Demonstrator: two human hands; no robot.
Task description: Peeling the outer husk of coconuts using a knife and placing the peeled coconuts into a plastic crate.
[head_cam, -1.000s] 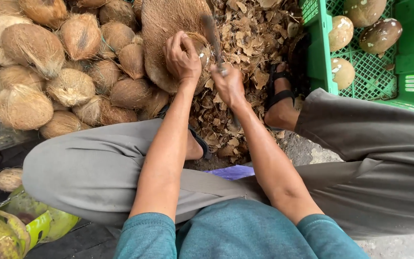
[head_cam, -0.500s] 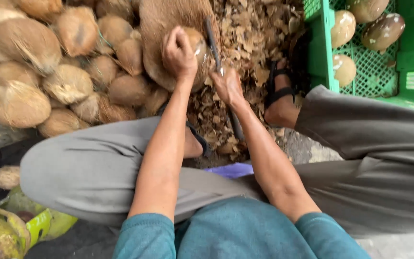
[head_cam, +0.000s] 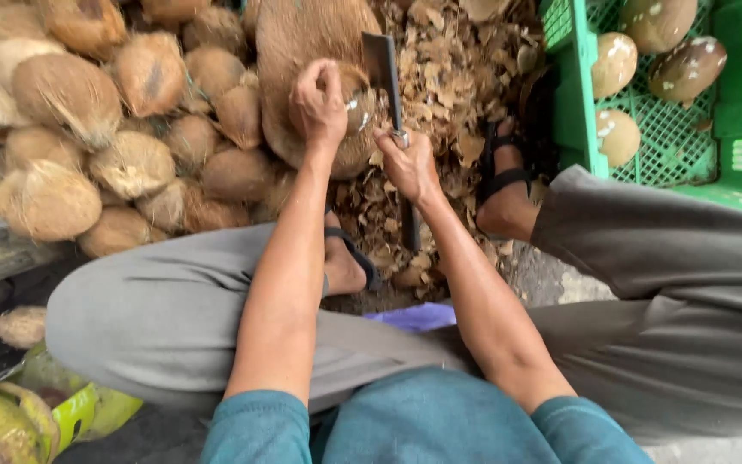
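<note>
Left hand (head_cam: 319,103) clamped over small brown part-peeled coconut (head_cam: 355,105), pressed against big fibrous brown husk block (head_cam: 302,51). Right hand (head_cam: 410,163) wrapped around handle of flat steel cleaver (head_cam: 382,64), blade upright beside nut. Peeled speckled coconuts (head_cam: 616,137) already in green plastic crate (head_cam: 573,103); heap of unhusked brown coconuts (head_cam: 70,155) waiting at left. Husk chips (head_cam: 457,77) littering ground. Blade edge contact unclear; crate cropped.
</note>
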